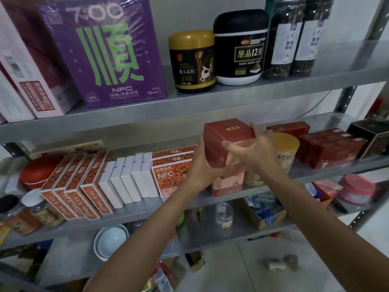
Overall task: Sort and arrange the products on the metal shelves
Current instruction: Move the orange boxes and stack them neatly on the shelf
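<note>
Grey metal shelf (311,175), white wall behind. Well left of red box (228,138): orange boxes (73,186), then white boxes (130,178), upright. Gripped above the shelf: red box, left hand (202,171) curled under its left side, right hand (252,152) clasping its front corner. Just right: yellow-lidded tub (287,148), half hidden, label blurred.

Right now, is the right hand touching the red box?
Touching. The head view shows the right hand gripping the red box at its right side.

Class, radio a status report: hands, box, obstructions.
Left hand, right hand grip red box. Held over pink box on middle shelf. Yellow-lidded canister close beside.
</note>
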Motion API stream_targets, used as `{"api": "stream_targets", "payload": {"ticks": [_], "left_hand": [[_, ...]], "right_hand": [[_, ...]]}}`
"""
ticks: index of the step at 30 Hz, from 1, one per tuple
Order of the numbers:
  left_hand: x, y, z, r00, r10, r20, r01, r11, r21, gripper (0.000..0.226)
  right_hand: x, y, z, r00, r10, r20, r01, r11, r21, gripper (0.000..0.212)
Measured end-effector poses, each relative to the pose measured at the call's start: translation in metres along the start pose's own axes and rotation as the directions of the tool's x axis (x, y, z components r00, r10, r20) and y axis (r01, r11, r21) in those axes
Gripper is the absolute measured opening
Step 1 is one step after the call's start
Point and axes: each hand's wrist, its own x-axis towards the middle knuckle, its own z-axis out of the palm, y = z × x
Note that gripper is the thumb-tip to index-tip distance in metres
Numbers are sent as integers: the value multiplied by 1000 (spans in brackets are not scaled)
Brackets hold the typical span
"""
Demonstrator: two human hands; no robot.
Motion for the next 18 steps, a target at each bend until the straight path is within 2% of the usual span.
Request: {"api": "stream_targets", "payload": {"ticks": [4, 6, 8, 10, 12, 15, 18], "left_hand": [[-11, 1, 7, 998, -40, -54, 40, 999, -1, 95], [-15, 1, 7, 994, -91, -55, 90, 996, -13, 82], [-19, 0, 5, 983, -176, -45, 172, 982, -76, 62], [-22, 1, 2, 965, -261, 21, 261, 953, -153, 42], [-27, 5, 2, 940, -329, 94, 341, 917, -207, 33], [-30, 9, 3, 917, -375, 132, 398, 874, -280, 76], [-31, 12, 2, 906, -387, 169, 420, 866, -271, 78]], "right_hand": [[-7, 9, -15, 991, 5, 131, -19, 994, 104, 121], [-7, 21, -23, 987, -5, 161, -29, 978, 207, 113], [-6, 36, -32, 966, 9, 260, -107, 925, 364, 100], [-2, 55, -36, 918, 21, 397, -230, 842, 488, 85], [-1, 66, -36, 857, 2, 515, -322, 782, 534, 84], [-3, 69, -30, 802, -42, 595, -357, 766, 535, 100], [-6, 70, -25, 835, -53, 547, -327, 752, 572, 107]]}}
